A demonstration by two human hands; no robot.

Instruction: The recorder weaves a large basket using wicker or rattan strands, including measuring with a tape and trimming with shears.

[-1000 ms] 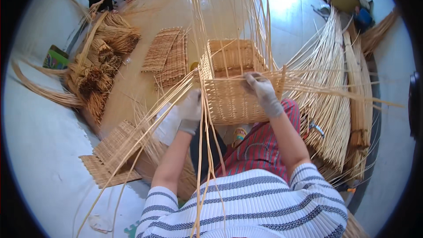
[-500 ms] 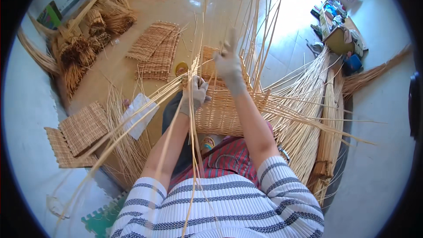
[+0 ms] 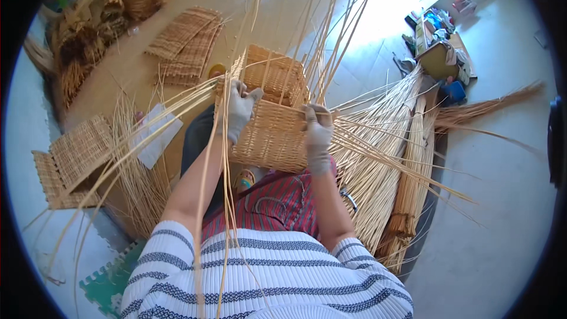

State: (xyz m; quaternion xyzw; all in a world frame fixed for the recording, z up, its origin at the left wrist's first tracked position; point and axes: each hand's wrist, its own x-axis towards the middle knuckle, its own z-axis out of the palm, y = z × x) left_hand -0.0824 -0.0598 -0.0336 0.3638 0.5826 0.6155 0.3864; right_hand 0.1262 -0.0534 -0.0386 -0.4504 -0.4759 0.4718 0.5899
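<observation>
A woven wicker basket (image 3: 274, 136), box-shaped and unfinished, sits in front of my lap with its open top facing away. Long loose strands rise from its far side and fan out left and right from the rim. My left hand (image 3: 238, 112), in a pale glove, closes on the rim at the left corner, beside a bundle of bent strands (image 3: 192, 99). At the right corner my gloved right hand (image 3: 319, 137) grips the rim, its thumb and fingers around the edge. Some strands hang down over my left forearm toward my body.
Woven mats (image 3: 188, 44) lie on the floor ahead, and more woven panels (image 3: 82, 142) at the left. Bundled straw (image 3: 88, 41) stands by the left wall. A big pile of loose strands (image 3: 378, 165) spreads at the right. Beyond it stands a cluttered table (image 3: 438, 62).
My right hand has come down from above the basket onto its right corner. My left hand has shifted a little left and up the rim. The view has turned slightly right.
</observation>
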